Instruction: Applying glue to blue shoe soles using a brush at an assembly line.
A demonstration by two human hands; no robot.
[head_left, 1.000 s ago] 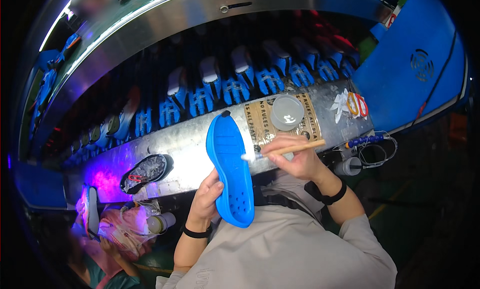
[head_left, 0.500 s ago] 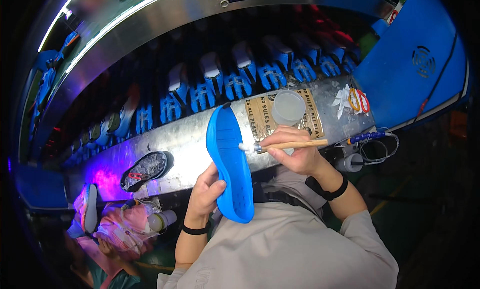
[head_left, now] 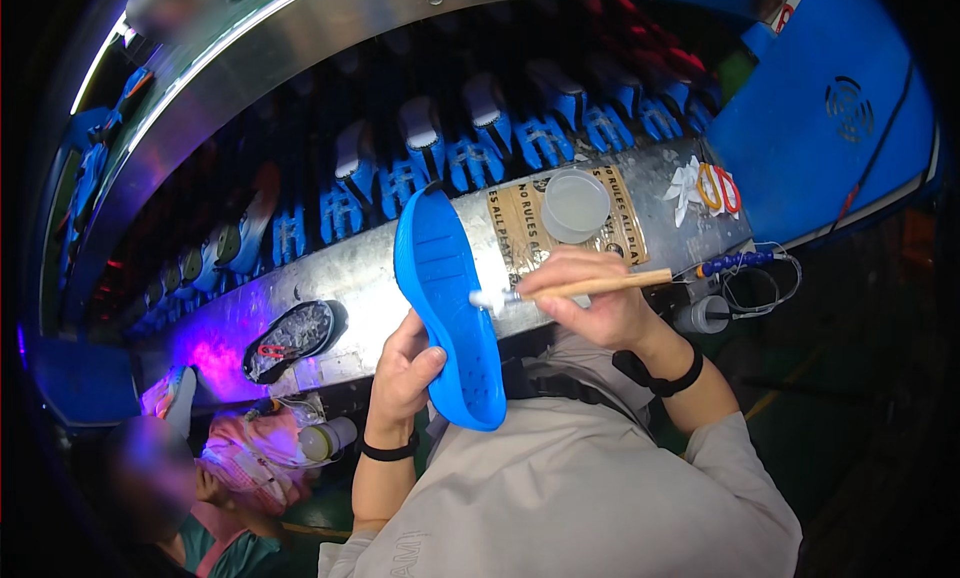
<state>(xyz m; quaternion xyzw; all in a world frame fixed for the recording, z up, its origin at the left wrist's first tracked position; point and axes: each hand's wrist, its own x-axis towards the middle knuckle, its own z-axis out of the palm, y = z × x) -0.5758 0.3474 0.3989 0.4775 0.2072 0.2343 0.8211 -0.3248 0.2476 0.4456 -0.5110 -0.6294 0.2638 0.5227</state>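
Observation:
A blue shoe sole with raised edges is held up in front of me, its toe end pointing away. My left hand is closed round its left edge near the heel, thumb on the inner side. In my right hand is a wooden-handled brush, its white bristle tip at the inner right side of the sole. Whether the bristles touch the sole I cannot tell. Just beyond my right hand, a translucent round tub stands on a brown printed cardboard piece.
Behind the metal ledge runs a dark bay with several blue shoe holders. Scissors lie at the right, near a blue machine housing. A dark sole-shaped tray rests at the left. A co-worker sits lower left.
The blue sole has shifted slightly left and away from me in my left hand. The brush tip has moved a little left over the sole. At lower left, the co-worker has leaned into view.

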